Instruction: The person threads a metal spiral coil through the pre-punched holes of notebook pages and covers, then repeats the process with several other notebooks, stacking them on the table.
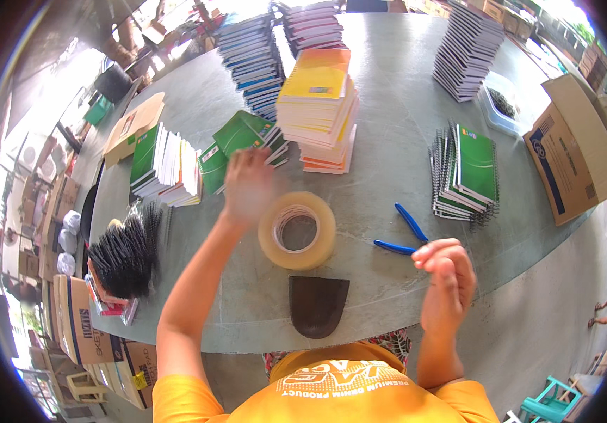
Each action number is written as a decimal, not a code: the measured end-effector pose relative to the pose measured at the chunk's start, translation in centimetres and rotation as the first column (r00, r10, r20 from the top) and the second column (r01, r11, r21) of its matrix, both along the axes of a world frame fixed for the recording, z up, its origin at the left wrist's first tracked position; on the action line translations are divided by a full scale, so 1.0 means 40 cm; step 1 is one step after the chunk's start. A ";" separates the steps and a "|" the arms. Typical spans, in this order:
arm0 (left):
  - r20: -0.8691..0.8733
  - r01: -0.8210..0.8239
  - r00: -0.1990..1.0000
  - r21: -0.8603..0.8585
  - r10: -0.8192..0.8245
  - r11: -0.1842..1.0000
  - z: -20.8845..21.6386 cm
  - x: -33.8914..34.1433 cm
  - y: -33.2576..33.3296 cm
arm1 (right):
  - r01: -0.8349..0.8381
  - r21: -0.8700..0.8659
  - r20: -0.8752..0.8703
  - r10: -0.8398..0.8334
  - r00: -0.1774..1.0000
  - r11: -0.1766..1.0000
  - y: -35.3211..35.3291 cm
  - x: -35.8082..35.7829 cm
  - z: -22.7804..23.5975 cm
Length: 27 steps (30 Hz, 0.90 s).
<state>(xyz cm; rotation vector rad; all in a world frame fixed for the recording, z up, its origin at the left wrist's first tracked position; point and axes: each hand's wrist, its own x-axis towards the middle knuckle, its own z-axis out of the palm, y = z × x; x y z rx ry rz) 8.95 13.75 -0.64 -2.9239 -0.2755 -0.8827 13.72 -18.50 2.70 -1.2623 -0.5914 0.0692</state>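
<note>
Orange shirt (360, 403) fills bottom centre. Left hand (248, 187), blurred, finger spread unclear, overlaps green notebooks (238, 134) left of centre; right hand (448, 275) curls by blue-handled tool (410, 222), grip unclear.

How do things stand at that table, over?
Left hand blurred, by green notebooks. Right hand at blue-handled tool, grip unclear. Tape roll on table between hands.
</note>
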 end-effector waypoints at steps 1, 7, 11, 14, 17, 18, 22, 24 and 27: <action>0.056 -0.136 0.989 0.034 0.134 0.990 -0.017 -0.016 0.068 | -0.059 -0.062 0.020 0.060 0.998 0.996 0.029 -0.012 -0.013; 0.002 -0.150 0.989 0.037 0.150 0.988 -0.123 -0.035 0.239 | -0.342 -0.382 0.300 0.465 0.833 0.859 0.162 -0.076 -0.016; -0.136 -0.208 0.960 0.238 0.244 0.949 -0.057 -0.073 0.194 | -0.088 -0.507 0.503 0.377 0.778 0.857 0.217 -0.073 0.011; -0.401 -0.108 0.892 0.259 0.209 0.960 0.084 -0.136 -0.030 | 0.192 -0.465 0.678 0.208 0.705 0.864 0.316 -0.055 0.011; -0.370 0.063 0.922 -0.153 -0.117 0.986 0.115 -0.191 -0.157 | 0.031 -0.639 0.593 0.467 0.656 0.768 0.384 -0.004 -0.069; -0.196 0.079 0.973 -0.222 -0.124 0.972 0.133 -0.198 -0.151 | -0.072 -0.720 0.513 0.598 0.616 0.690 0.395 0.013 -0.079; 0.264 0.134 0.965 -0.493 0.001 0.860 0.122 -0.244 -0.062 | -0.308 -0.541 0.219 0.484 0.847 0.783 0.351 0.054 -0.098; 0.268 0.195 0.961 -0.835 0.070 0.515 0.052 -0.253 -0.039 | -0.377 -0.399 0.035 0.425 0.904 0.836 0.329 0.075 -0.118; 0.254 0.255 0.967 -0.964 -0.018 0.080 -0.036 -0.214 -0.049 | -0.360 -0.575 0.066 0.480 0.875 0.735 0.309 0.087 -0.114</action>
